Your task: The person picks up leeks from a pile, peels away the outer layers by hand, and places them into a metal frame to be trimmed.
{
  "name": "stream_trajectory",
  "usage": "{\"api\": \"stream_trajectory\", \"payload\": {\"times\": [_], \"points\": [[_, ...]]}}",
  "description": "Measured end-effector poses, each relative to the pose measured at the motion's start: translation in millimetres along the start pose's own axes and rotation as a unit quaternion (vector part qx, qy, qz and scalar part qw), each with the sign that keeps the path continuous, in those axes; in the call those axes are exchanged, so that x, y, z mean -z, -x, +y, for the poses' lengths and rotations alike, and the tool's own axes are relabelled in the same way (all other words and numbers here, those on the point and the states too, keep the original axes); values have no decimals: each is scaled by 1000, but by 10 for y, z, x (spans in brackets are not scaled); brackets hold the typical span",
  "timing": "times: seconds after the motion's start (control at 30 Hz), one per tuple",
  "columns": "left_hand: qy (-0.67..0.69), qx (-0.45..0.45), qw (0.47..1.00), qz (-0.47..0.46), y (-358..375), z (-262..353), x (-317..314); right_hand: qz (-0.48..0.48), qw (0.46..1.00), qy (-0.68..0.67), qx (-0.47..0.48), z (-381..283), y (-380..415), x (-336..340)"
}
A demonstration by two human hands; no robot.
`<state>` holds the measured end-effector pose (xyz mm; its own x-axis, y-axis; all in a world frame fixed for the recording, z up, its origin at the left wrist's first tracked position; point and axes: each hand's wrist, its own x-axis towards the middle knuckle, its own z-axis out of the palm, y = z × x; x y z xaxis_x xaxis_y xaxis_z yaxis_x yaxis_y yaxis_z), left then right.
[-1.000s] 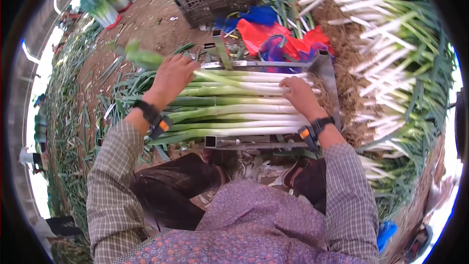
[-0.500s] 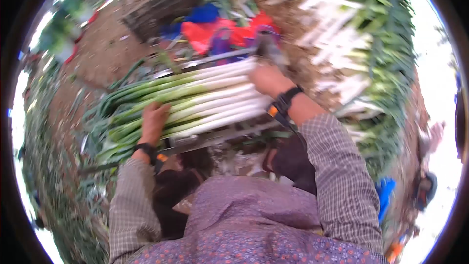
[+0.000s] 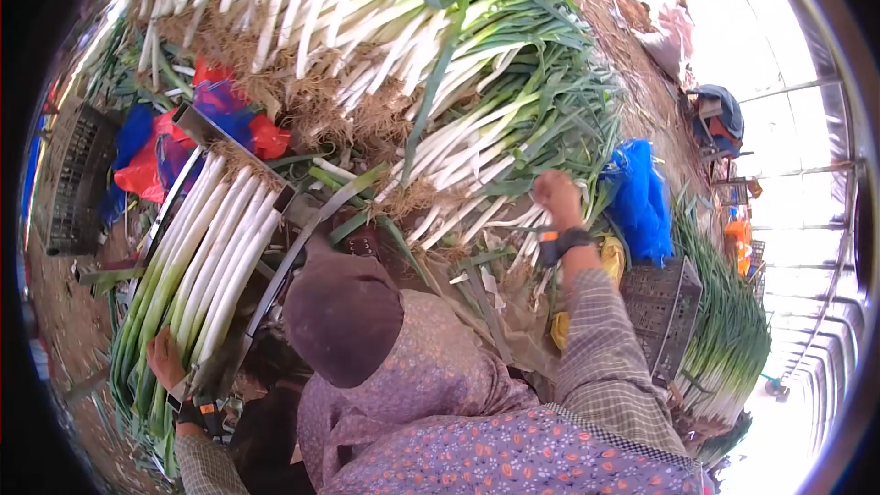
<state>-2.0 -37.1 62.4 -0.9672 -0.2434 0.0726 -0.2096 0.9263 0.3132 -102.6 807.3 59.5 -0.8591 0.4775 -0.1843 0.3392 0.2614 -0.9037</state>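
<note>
A row of leeks [image 3: 197, 257] lies side by side in a metal rack [image 3: 275, 298], roots against its end plate and green tops toward me. My left hand [image 3: 165, 360] has its fingers curled over the green part of these leeks. Far to the right, my right hand [image 3: 557, 200] is at the edge of a large heap of loose leeks [image 3: 394, 37], by their green leaves. Its fingers look bent in, and what is in them, if anything, is hidden. Black bands with orange tabs circle both wrists.
Red and blue plastic bags [image 3: 151, 151] lie behind the rack, beside a dark crate [image 3: 78, 179]. To the right stand a blue net bag [image 3: 639, 202], another crate [image 3: 665, 312] and more stacked leeks [image 3: 720, 321]. Dark knees and an apron [image 3: 440, 403] are below.
My view has turned to the right. My right hand has left the white ends of the racked leeks and moved to the heap. My left hand remains on the racked leeks.
</note>
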Motion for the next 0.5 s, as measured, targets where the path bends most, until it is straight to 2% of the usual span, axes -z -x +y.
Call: {"api": "stream_trajectory", "payload": {"times": [0.1, 0.13, 0.17, 0.23, 0.33, 0.43, 0.5], "points": [[10, 17, 1000, -24, 19, -16, 59, -14, 956, -232, -178, 1013, 249, -540], [15, 18, 999, -29, 25, 19, 97, -109, 898, -370, -211, 1343, 207, -633], [22, 19, 999, -33, 21, 55, 114, -52, 941, -207, -264, 1064, 288, -912], [38, 43, 998, -39, 32, 76, 122, -32, 982, 34, -181, 925, 186, -1274], [40, 56, 997, -38, 48, 73, 103, 59, 964, 258, -18, 921, -268, -1529], [28, 61, 997, -44, 58, 11, 108, 150, 971, 185, -25, 880, -591, -1697], [29, 77, 995, -53, 59, -35, 103, 98, 976, 43, -187, 742, -685, -1702]]}}
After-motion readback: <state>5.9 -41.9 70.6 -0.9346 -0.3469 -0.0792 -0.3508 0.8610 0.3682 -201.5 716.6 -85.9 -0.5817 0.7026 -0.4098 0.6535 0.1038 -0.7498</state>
